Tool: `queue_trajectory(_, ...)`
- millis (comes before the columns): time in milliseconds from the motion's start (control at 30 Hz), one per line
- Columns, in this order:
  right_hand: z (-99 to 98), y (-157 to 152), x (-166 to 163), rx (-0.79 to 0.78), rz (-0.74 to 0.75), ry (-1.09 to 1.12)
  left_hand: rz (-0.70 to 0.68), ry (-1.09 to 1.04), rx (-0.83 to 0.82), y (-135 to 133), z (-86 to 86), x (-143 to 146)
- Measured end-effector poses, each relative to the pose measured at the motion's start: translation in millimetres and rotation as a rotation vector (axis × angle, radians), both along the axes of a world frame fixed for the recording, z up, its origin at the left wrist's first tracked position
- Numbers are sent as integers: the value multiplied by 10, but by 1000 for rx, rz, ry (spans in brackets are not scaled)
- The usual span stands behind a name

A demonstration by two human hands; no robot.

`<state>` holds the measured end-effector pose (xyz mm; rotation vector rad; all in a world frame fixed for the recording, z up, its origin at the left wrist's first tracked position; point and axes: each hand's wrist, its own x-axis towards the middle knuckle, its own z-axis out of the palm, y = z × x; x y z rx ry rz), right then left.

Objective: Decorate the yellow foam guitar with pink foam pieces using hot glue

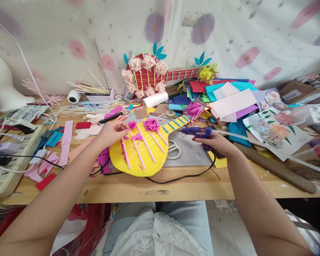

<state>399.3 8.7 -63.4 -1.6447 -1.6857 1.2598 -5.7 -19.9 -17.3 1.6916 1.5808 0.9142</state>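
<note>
A yellow paper guitar (138,163) with pink strips and pale strings lies tilted on the table. My left hand (112,133) is over its upper left side, thumb and fingers pinched at a small magenta paper flower (132,124). A larger magenta paper flower (151,124) sits near the base of the neck, and another magenta flower (194,108) is at the neck's end. In my right hand (216,142) is a blue glue gun (196,132), its nozzle pointing left toward the guitar. A long translucent glue stick (269,151) trails from its back.
A grey cutting mat (186,156) and scissors (174,149) lie partly under the guitar. A black cord (176,180) loops along the front. Behind stands a red paper guitar (149,80) with pale roses. Coloured paper (234,103) is heaped right; a power strip (13,160) is left.
</note>
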Motion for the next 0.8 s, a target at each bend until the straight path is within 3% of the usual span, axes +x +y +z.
queue_trajectory(133,309,-41,-136,32,109,180,11,71,33,-12,3,-13)
queue_trajectory(267,466,35,-533,111,197,223,61,155,99,17,-60,-9)
queue_trajectory(400,484,141,-985,169,232,203,91,176,102,44,-139,-35)
queue_trajectory(533,463,181,-1308,231,301,197,95,57,115,45,-185,-78)
queue_trajectory(667,439,175,-1511,327,328,109,133,-117,-24,33,-161,-78)
queue_trajectory(800,418,179,-1640,346,320,81,150,-162,-119,30,-94,-50)
